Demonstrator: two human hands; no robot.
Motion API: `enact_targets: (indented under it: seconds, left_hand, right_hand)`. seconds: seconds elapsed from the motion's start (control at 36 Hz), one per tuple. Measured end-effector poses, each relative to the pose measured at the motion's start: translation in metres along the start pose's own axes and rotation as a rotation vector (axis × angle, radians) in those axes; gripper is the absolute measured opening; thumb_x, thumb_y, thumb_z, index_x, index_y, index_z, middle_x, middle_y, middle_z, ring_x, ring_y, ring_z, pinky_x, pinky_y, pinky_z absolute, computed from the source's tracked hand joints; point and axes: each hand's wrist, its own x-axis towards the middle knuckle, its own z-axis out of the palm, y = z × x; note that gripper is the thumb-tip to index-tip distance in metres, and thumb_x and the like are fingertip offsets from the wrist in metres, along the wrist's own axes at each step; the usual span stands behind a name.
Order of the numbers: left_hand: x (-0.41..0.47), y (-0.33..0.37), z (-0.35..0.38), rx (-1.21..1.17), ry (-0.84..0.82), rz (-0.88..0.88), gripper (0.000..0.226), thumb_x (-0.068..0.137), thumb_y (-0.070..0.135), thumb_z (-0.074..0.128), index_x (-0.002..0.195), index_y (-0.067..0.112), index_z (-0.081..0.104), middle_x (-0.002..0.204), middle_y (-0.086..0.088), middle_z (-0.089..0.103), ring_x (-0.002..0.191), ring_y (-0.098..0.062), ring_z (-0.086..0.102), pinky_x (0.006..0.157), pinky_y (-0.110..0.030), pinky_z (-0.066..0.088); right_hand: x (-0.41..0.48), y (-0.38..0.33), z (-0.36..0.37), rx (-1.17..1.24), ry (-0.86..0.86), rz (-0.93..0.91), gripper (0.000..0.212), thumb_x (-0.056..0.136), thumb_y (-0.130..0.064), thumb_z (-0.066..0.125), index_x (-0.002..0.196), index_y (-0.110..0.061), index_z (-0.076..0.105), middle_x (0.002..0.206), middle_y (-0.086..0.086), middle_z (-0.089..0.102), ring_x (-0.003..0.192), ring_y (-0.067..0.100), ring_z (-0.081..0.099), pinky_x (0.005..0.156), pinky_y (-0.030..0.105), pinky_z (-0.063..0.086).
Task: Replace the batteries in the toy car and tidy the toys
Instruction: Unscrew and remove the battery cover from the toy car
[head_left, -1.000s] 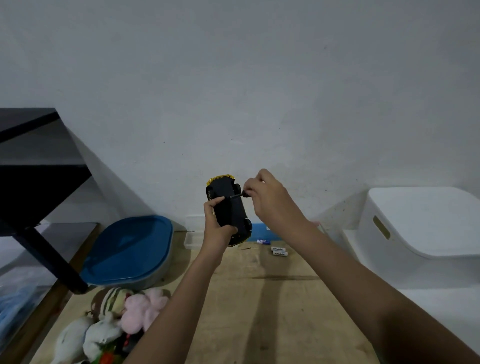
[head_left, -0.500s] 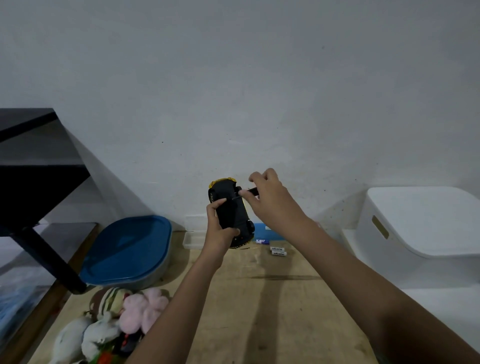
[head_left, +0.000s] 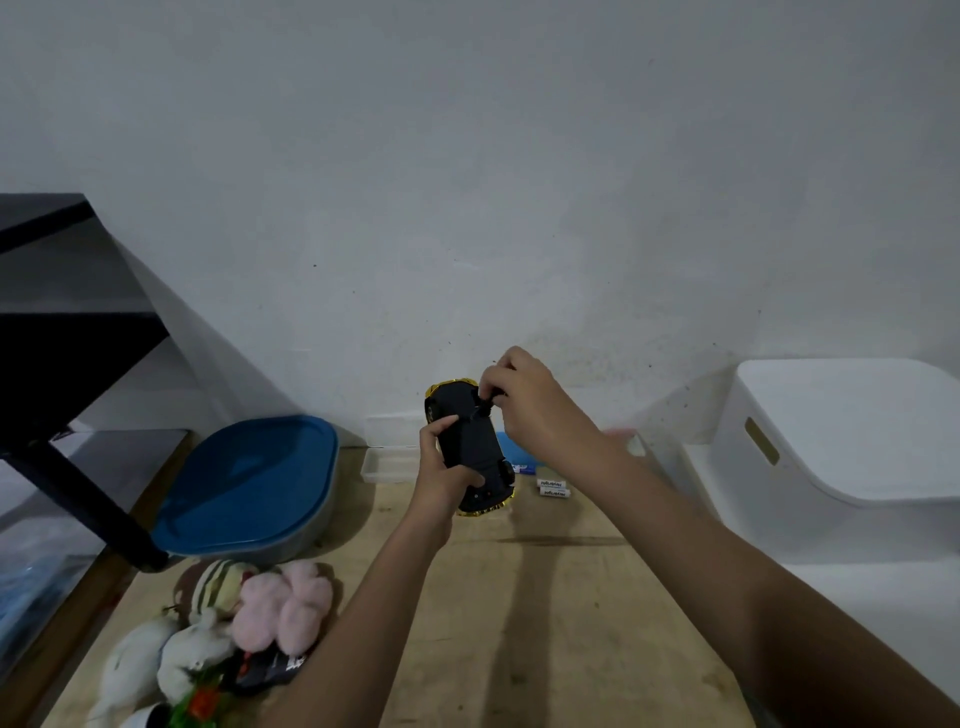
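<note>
I hold a yellow toy car upside down above the wooden table, its black underside facing me. My left hand grips the car's body from the left. My right hand pinches a small black screwdriver whose tip rests on the underside near the car's far end. Two white batteries lie side by side on the table just right of the car. A heap of soft toys lies at the near left, with a pink plush on top.
A grey tub with a blue lid stands at the left. A clear shallow tray and a blue item sit by the wall. A white storage bin is at the right, a black shelf frame at the far left.
My right hand has turned around the screwdriver, first swinging its fingers open to the right, then closing back over the handle. The car stays in the left hand, tilted slightly more.
</note>
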Motion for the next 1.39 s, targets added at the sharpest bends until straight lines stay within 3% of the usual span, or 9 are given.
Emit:
enact_targets:
  seconds: [0.11, 0.31, 0.47, 0.81, 0.89, 1.03, 1.17, 1.25, 1.39]
  left_hand:
    - [0.0, -0.006, -0.001, -0.01, 0.012, -0.027, 0.072, 0.073, -0.023, 0.046, 0.118, 0.032, 0.04, 0.125, -0.014, 0.053, 0.093, -0.027, 0.057, 0.06, -0.03, 0.048]
    - [0.001, -0.02, -0.01, -0.019, 0.018, -0.02, 0.072, 0.073, -0.024, 0.047, 0.115, 0.035, 0.041, 0.124, -0.015, 0.054, 0.095, -0.029, 0.058, 0.066, -0.034, 0.05]
    - [0.006, -0.038, -0.029, 0.06, 0.051, -0.031, 0.076, 0.073, -0.021, 0.05, 0.111, 0.045, 0.042, 0.129, -0.014, 0.048, 0.109, -0.033, 0.052, 0.076, -0.041, 0.051]
    - [0.007, -0.102, -0.033, 0.022, 0.052, -0.153, 0.079, 0.071, -0.028, 0.048, 0.118, 0.035, 0.041, 0.129, -0.011, 0.049, 0.108, -0.032, 0.052, 0.076, -0.039, 0.05]
    - [0.007, -0.111, -0.028, 0.032, 0.02, -0.181, 0.079, 0.072, -0.026, 0.049, 0.114, 0.04, 0.043, 0.129, -0.012, 0.051, 0.106, -0.031, 0.054, 0.076, -0.039, 0.05]
    - [0.007, -0.117, -0.02, 0.044, -0.037, -0.198, 0.079, 0.071, -0.027, 0.05, 0.113, 0.041, 0.045, 0.124, -0.013, 0.054, 0.103, -0.029, 0.055, 0.076, -0.038, 0.05]
    - [0.007, -0.113, -0.018, 0.071, -0.078, -0.172, 0.079, 0.072, -0.027, 0.049, 0.109, 0.043, 0.048, 0.113, -0.004, 0.058, 0.097, -0.024, 0.057, 0.075, -0.037, 0.051]
    - [0.006, -0.108, -0.019, 0.123, -0.109, -0.13, 0.078, 0.074, -0.026, 0.049, 0.11, 0.043, 0.047, 0.117, -0.004, 0.055, 0.096, -0.019, 0.056, 0.076, -0.036, 0.051]
    - [0.002, -0.102, -0.021, 0.154, -0.149, -0.043, 0.075, 0.077, -0.024, 0.049, 0.112, 0.042, 0.044, 0.124, -0.005, 0.05, 0.088, -0.005, 0.06, 0.067, -0.026, 0.054]
  right_hand:
    - [0.001, 0.0, 0.005, -0.065, -0.017, 0.097, 0.024, 0.098, -0.024, 0.041, 0.107, -0.003, 0.05, 0.096, 0.012, 0.046, 0.085, 0.031, 0.052, 0.071, 0.038, 0.043]
    - [-0.002, 0.009, 0.012, 0.098, 0.007, 0.026, 0.012, 0.092, -0.007, 0.05, 0.097, -0.004, 0.061, 0.096, 0.008, 0.053, 0.083, 0.021, 0.051, 0.069, 0.026, 0.041]
    - [-0.015, 0.048, 0.004, 0.364, 0.244, 0.25, 0.007, 0.085, -0.005, 0.06, 0.089, -0.008, 0.065, 0.088, 0.003, 0.061, 0.079, 0.011, 0.055, 0.069, 0.001, 0.04]
    - [-0.159, 0.17, 0.08, 0.448, 0.277, 1.006, 0.006, 0.085, 0.0, 0.061, 0.087, 0.0, 0.056, 0.088, 0.015, 0.058, 0.084, 0.029, 0.055, 0.068, 0.027, 0.042]
    - [-0.176, 0.176, 0.09, 0.362, 0.243, 1.008, 0.011, 0.084, -0.001, 0.062, 0.084, -0.004, 0.052, 0.085, 0.011, 0.055, 0.08, 0.024, 0.051, 0.058, 0.011, 0.037]
    - [-0.185, 0.185, 0.101, 0.303, 0.07, 0.988, 0.02, 0.083, -0.007, 0.064, 0.098, -0.01, 0.052, 0.09, 0.007, 0.057, 0.083, 0.023, 0.055, 0.073, 0.029, 0.041]
    - [-0.163, 0.176, 0.104, 0.159, 0.232, 0.9, 0.023, 0.076, -0.002, 0.07, 0.096, -0.003, 0.059, 0.1, 0.014, 0.059, 0.093, 0.029, 0.055, 0.074, 0.031, 0.041]
    - [-0.132, 0.154, 0.102, 0.346, 0.255, 0.752, 0.019, 0.076, 0.01, 0.062, 0.09, -0.003, 0.062, 0.084, 0.001, 0.057, 0.081, 0.023, 0.058, 0.073, 0.028, 0.043]
    - [-0.095, 0.106, 0.114, 0.604, -0.066, 0.642, 0.019, 0.084, 0.004, 0.058, 0.098, -0.006, 0.066, 0.085, -0.002, 0.06, 0.073, 0.0, 0.052, 0.065, 0.0, 0.04]
